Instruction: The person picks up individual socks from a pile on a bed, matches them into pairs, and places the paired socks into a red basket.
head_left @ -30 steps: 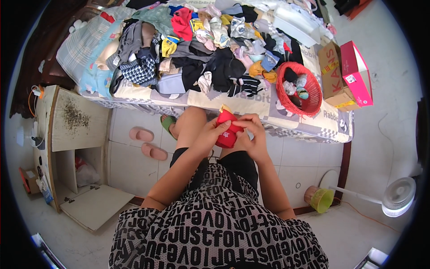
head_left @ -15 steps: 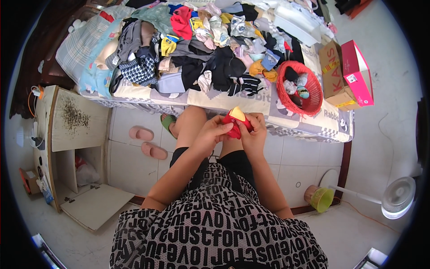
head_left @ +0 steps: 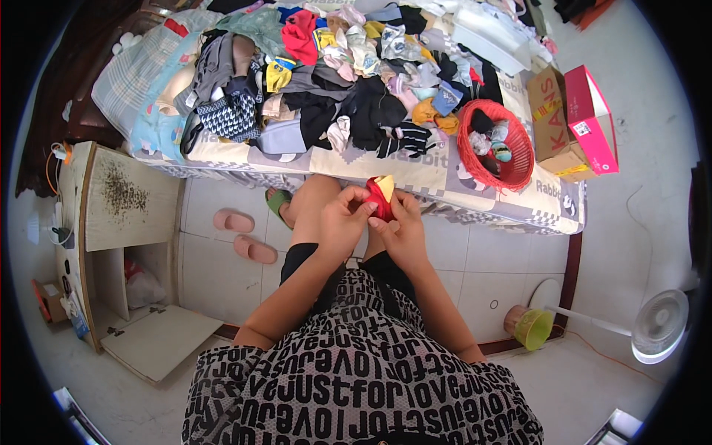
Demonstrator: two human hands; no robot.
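Observation:
Above my knees, both hands hold a small bundled red and yellow garment (head_left: 380, 194); its exact kind is hidden by the folding. My left hand (head_left: 347, 215) grips its left side with fingers curled and the thumb against the cloth. On the other side, my right hand (head_left: 404, 226) pinches the edge, with the thumb low on the fabric. The yellow part points up between the hands. Just beyond them is the front edge of a bed (head_left: 319, 165) with a printed sheet. A red woven basket (head_left: 525, 157) with several small rolled cloth pieces stands on the bed to the right.
A wide heap of loose clothes (head_left: 319, 74) covers the bed. Cardboard box (head_left: 550, 111) and pink box (head_left: 591, 111) stand beside the basket. At left is a cabinet (head_left: 130, 215) with its lower door down; pink slippers (head_left: 256, 249) lie nearby. A fan (head_left: 658, 326) and green bin (head_left: 535, 330) are at right.
Both hands have shifted slightly left and turned the red and yellow garment; the bundle looks narrower. My right hand has moved lower along it. The surroundings are unchanged.

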